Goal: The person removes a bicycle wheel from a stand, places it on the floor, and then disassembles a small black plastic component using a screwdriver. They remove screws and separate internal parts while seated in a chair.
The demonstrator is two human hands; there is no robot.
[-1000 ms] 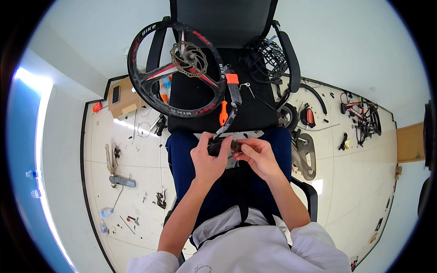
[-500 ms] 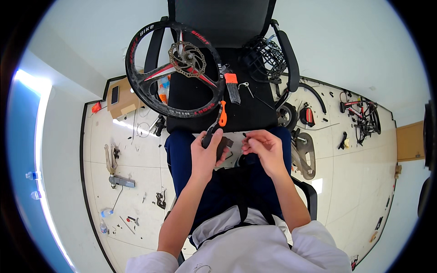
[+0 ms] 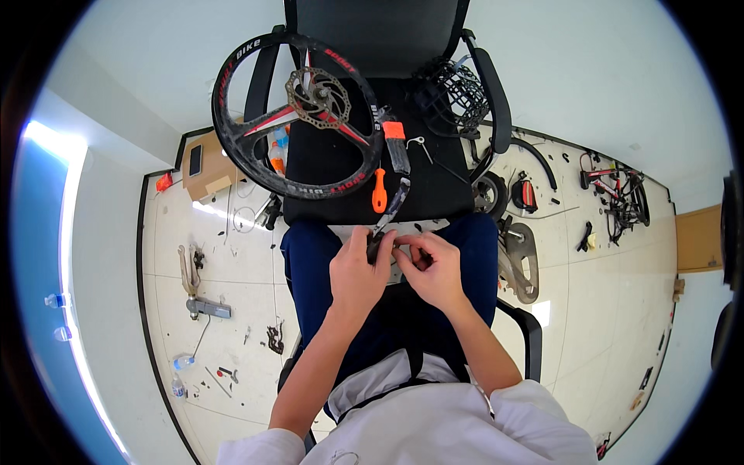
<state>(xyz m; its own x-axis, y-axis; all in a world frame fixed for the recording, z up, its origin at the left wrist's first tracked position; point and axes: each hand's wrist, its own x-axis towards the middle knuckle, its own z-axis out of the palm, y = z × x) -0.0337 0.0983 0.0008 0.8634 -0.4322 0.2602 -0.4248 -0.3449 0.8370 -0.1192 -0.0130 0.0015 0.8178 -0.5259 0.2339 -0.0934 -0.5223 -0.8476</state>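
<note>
Over my lap, my left hand (image 3: 359, 271) is closed around a small dark part (image 3: 373, 246), mostly covered by the fingers. My right hand (image 3: 431, 270) meets it with thumb and fingertips pinched together; whatever lies between them is hidden. A dark, greyish strap-like strip (image 3: 399, 198) runs from my left fingers up onto the black chair seat (image 3: 341, 209). Farther up the seat lies a dark piece with an orange-red block (image 3: 394, 130) on it. Beside the strip is an orange-handled screwdriver (image 3: 379, 194).
A black bike wheel (image 3: 256, 186) with a brake disc (image 3: 318, 99) rests on the chair's left side. A black wire basket (image 3: 457, 97) and a metal hook-ended tool (image 3: 422, 147) lie to the right. Bike parts, a hammer (image 3: 194, 304) and a cardboard box (image 3: 213, 174) are on the floor.
Both hands have come together, the right moving left to the dark part. The strip at my left hand has swung right, away from the screwdriver handle, toward the orange-red block.
</note>
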